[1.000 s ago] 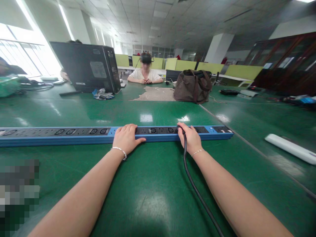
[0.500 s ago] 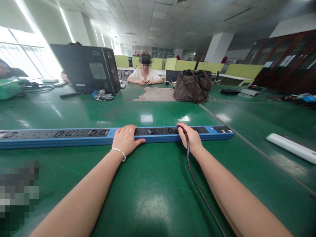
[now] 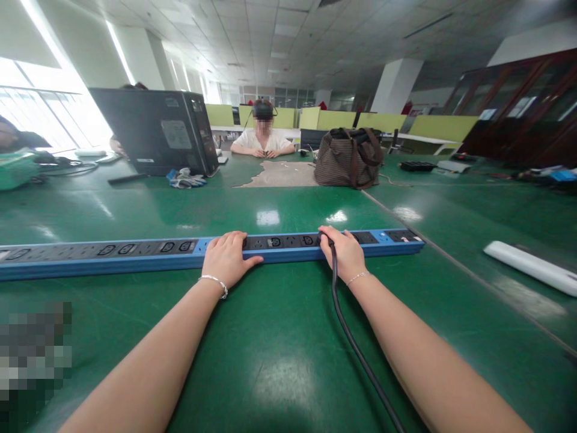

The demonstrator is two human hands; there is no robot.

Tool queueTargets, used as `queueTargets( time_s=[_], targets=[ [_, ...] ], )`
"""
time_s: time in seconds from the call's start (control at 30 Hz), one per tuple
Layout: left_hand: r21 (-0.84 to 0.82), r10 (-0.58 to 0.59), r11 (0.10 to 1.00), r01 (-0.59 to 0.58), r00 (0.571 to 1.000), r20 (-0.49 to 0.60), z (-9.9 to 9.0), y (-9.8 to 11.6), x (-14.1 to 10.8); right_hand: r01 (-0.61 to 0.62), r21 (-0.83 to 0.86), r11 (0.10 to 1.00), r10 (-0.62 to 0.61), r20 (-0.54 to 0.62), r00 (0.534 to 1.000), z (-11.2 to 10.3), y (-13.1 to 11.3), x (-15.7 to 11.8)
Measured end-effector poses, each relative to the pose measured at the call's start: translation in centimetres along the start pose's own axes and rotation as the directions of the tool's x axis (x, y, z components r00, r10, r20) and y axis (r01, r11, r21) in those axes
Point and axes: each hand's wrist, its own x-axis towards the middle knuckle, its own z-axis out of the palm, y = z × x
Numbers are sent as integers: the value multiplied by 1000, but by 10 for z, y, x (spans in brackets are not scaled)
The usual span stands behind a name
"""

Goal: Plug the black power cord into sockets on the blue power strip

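Note:
A long blue power strip [image 3: 288, 255] with black sockets lies across the green table [image 3: 252, 337]. My left hand [image 3: 225, 258] grips the strip near its middle, fingers over the top and thumb along the near side. Farther right, my right hand [image 3: 345, 252] is closed around a black plug [image 3: 325, 236] at the strip's sockets. Whether the plug is fully seated is hidden by my fingers. From the plug a black cable [image 3: 347, 331] runs down to the bottom edge of the view.
A white bar [image 3: 532, 264] lies at the right. Beyond the strip are a black computer case [image 3: 153, 132], gloves [image 3: 186, 178] and a brown bag [image 3: 349, 159]. A person [image 3: 262, 135] sits across the table. A green basket [image 3: 18, 171] stands at the far left.
The view has shifted slightly. My right hand, with the plug, has changed its angle a little, and the cable hangs further left. My left hand keeps its hold on the strip.

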Motion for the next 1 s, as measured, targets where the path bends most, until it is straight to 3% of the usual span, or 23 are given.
queueTargets(
  time_s=[0.1,0.27,0.47,0.63,1.0],
  targets=[
    [3,-1,1000,1,1000,2,0,0,0,-27,-22,999,27,-20,999,1,-1,1],
    [-5,-11,1000,11,1000,8,0,0,0,52,-34,998,-53,-28,998,3,1,0],
    [0,-15,1000,15,1000,15,-1,1,0,-78,72,994,84,-71,994,8,1,-2],
    [2,-15,1000,15,1000,17,-1,1,0,-147,10,989,147,-118,982,17,5,-3],
    [13,-9,1000,9,1000,4,0,1,0,-159,94,983,170,-119,978,20,4,-4]
  ],
)
